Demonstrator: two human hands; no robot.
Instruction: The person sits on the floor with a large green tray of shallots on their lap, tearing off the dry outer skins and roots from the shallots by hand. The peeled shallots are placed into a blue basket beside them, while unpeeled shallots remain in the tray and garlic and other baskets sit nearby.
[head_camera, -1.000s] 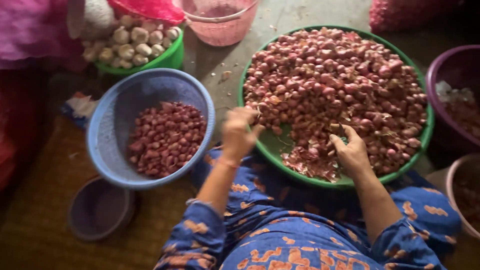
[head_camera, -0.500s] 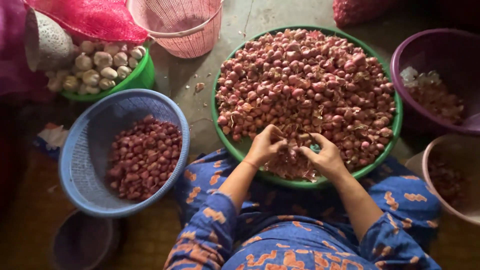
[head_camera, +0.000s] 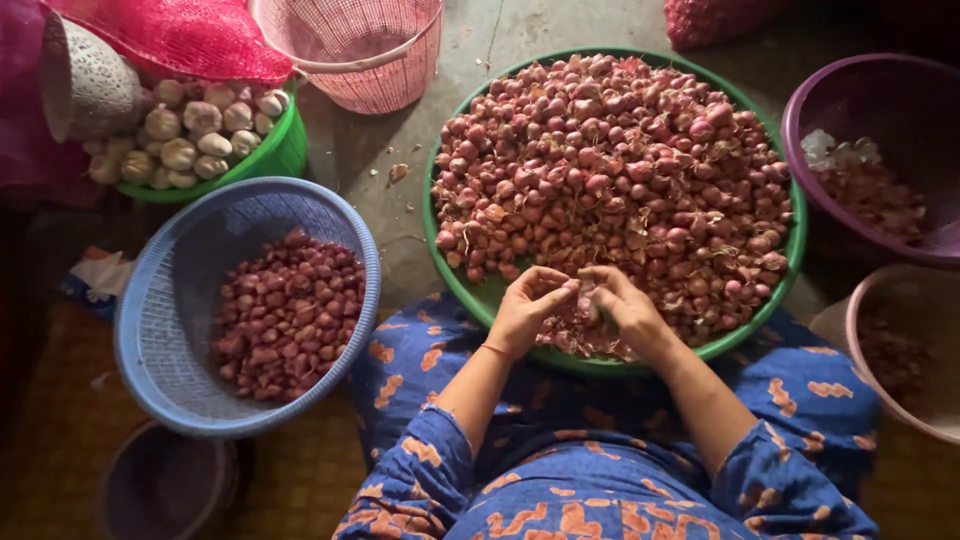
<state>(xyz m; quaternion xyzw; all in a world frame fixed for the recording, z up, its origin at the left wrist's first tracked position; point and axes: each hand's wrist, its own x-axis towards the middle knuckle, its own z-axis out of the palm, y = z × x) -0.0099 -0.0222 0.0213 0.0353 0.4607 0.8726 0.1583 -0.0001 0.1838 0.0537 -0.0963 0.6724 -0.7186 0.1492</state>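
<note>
Both hands' fingers (head_camera: 560, 290) hide shallot; purple basin (head_camera: 880, 150) cropped.

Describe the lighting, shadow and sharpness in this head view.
Head view: soft, even light on the round green plastic basin heaped with red shallots, no glare; left edge and bottom corners fall into deep shadow; the left hand and right hand are slightly soft; the blue plastic basket stays sharp.

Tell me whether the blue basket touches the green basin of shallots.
Apart. The head view shows bare floor between the blue basket and the green basin.
</note>
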